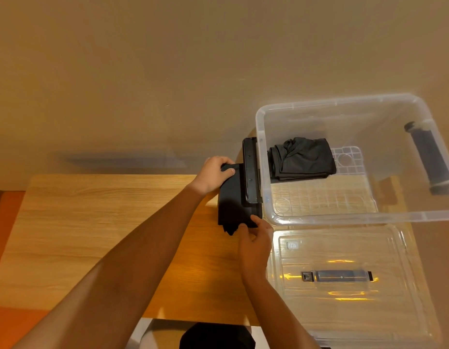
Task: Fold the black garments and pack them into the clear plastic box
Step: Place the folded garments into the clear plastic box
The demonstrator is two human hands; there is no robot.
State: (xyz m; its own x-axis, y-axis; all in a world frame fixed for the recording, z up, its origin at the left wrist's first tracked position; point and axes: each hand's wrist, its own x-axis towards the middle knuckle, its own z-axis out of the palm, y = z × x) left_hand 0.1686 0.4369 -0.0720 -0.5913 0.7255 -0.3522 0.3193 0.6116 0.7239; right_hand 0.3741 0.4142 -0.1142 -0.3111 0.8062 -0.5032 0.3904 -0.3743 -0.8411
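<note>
Left hand (214,173): fingers curled over the far end of a folded black garment (233,210), thumb on top, gripping it. Right hand (253,244): thumb and fingertips pinch the near end of the same garment, where a ragged corner of cloth sticks out. Both forearms reach in from the near edge of the counter (92,222), the left one crossing it diagonally. The held garment is a narrow dark bundle lying lengthwise, toward the far edge and right of the counter's middle, just beside the left wall of the clear plastic box (356,217). Cannot tell whether it rests on the wood or is slightly raised. A black latch (251,170) hinged on the box's left wall hangs outward and overlaps the garment's right side in this view. The box stands open at the far right corner; inside, against its left wall, sits a second folded black garment (301,158), loosely creased on top. A matching dark latch (429,157) is on the box's right wall. The clear lid (344,311) lies flat at the near right corner, just in front of the box, with a grey handle (336,275) at its centre. A plain tan wall (168,59) rises behind the far edge.
</note>
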